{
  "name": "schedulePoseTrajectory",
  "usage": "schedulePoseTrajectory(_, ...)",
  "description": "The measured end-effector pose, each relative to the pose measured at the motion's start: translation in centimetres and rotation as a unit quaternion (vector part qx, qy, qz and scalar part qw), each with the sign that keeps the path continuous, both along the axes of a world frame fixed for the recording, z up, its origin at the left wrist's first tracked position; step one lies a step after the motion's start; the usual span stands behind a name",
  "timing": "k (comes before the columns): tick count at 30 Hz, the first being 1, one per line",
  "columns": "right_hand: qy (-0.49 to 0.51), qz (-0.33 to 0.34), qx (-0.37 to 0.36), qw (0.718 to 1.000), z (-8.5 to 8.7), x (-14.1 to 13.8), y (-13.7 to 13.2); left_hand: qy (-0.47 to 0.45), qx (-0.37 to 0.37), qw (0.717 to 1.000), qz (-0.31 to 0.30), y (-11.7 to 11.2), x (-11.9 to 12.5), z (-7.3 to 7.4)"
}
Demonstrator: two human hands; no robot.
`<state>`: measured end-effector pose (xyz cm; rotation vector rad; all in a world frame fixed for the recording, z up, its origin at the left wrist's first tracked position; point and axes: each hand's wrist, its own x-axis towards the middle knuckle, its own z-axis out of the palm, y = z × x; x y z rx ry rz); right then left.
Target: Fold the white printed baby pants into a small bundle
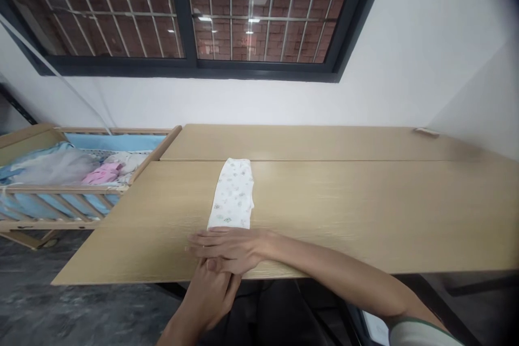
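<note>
A folded piece of white cloth [232, 194] with a small print, perhaps a baby garment, lies flat and lengthwise on the wooden table. My right hand [233, 248] reaches across its near end, palm down, with the fingers stretched out to the left. Beneath it is my left hand [213, 289], coming up from the table's front edge. The left fingers are mostly hidden by the right hand, so I cannot see whether they grip the cloth. The near end of the cloth is covered by my hands.
The wooden table [344, 200] runs against a white wall under a barred window [259, 11]. At the left stands a wooden crib [60, 190] with blue lining, holding a pink cloth [103, 173] and other bedding. A small flat object [425, 132] lies at the back right.
</note>
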<state>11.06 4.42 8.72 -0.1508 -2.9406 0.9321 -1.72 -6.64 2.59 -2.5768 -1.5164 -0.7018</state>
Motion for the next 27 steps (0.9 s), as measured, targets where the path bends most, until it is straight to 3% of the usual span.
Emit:
schedulePoseTrajectory(4, 0.005, -0.021, 0.008, 1.0, -1.7, 0.5, 1.4, -0.017, -0.012, 1.0, 0.013, -0.3, 0.2, -0.3)
schedulePoseTrajectory(8, -0.001, -0.055, 0.038, 0.998, -2.5, 0.9, 4.2, 0.003, 0.022, 1.0, 0.017, -0.1, 0.1, -0.3)
schedulePoseTrajectory(16, -0.04, -0.137, 0.086, 0.986, -3.5, 0.8, 11.6, 0.052, 0.059, 0.997, 0.014, -0.1, 0.0, -1.1)
schedulePoseTrajectory(27, -0.081, -0.25, 0.131, 0.956, -4.2, 0.8, 20.6, 0.066, 0.056, 0.996, 0.011, -0.3, 0.2, -0.7)
